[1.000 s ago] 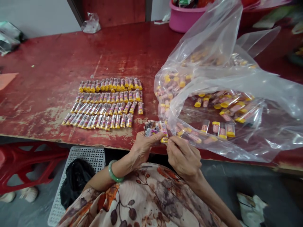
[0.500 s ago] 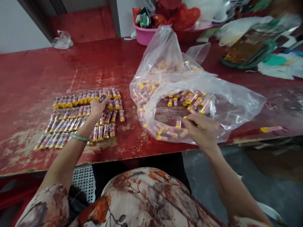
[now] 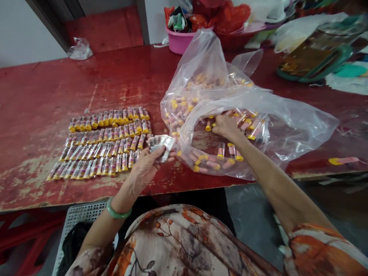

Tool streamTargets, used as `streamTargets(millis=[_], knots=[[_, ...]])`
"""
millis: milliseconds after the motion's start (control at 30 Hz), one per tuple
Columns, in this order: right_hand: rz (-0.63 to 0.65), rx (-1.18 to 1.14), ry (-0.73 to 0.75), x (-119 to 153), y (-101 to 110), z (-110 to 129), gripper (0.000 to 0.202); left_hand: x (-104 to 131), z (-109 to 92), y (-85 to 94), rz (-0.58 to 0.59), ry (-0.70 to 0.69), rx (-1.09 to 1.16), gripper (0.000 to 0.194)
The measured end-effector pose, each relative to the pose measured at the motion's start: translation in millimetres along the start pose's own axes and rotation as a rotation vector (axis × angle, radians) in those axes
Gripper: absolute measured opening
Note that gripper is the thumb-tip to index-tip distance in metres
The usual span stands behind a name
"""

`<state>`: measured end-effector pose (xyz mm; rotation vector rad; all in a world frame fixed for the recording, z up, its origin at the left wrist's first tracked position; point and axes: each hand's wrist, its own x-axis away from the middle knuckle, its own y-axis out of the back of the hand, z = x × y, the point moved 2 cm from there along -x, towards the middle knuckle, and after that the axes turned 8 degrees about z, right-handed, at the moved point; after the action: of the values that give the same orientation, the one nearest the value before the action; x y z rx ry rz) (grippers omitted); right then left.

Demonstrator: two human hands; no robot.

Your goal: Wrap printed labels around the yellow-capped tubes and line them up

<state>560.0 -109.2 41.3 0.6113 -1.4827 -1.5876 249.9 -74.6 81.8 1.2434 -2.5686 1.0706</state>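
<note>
My left hand (image 3: 148, 163), a green bangle on its wrist, is closed on a small stack of silvery foil packets (image 3: 162, 147), thumb on top. It is over the table, just right of the rows of small clear tubes (image 3: 109, 133) with yellow caps and printed contents. My right hand (image 3: 227, 126) reaches into the mouth of a clear plastic bag (image 3: 290, 111). Its fingers are curled down among loose yellow-capped tubes (image 3: 244, 124), and what they grip is hidden. Several more tubes (image 3: 212, 165) lie near the bag's front edge.
The worn red table (image 3: 43, 99) has its front edge close to my body. One loose tube (image 3: 343, 160) lies at the right. Behind the bag stand a pink basin (image 3: 179, 41) and a jug of brown liquid (image 3: 313, 53). A crumpled plastic bag (image 3: 79, 49) sits at the back left.
My left hand has moved right, off the tube rows, and the silvery packets now show in it. My right hand has moved farther into the bag; tubes it covered near the front edge now show.
</note>
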Motion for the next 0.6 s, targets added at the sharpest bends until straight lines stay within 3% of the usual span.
streamTargets(millis=[100,233,333,400,500,600], knots=[[-0.167,-0.262,0.081,18,11,-11,0.019,7,17,-9.8,0.004,0.029,0.084,0.026],[-0.327,-0.649,0.188,80,20,-9,0.022,8,27,-15.2,-0.054,0.012,0.123,0.032],[-0.265,-0.913,0.264,135,10,23,0.023,6,35,-18.7,-0.097,-0.046,0.136,0.036],[-0.105,-1.126,0.270,159,-5,54,0.020,7,41,-21.3,-0.114,-0.081,0.130,0.037],[-0.050,-1.230,0.252,171,-23,86,0.020,11,48,-23.5,-0.087,-0.083,0.088,0.038],[-0.020,-1.229,0.248,160,-26,91,0.016,16,50,-20.6,-0.045,-0.029,0.032,0.037]])
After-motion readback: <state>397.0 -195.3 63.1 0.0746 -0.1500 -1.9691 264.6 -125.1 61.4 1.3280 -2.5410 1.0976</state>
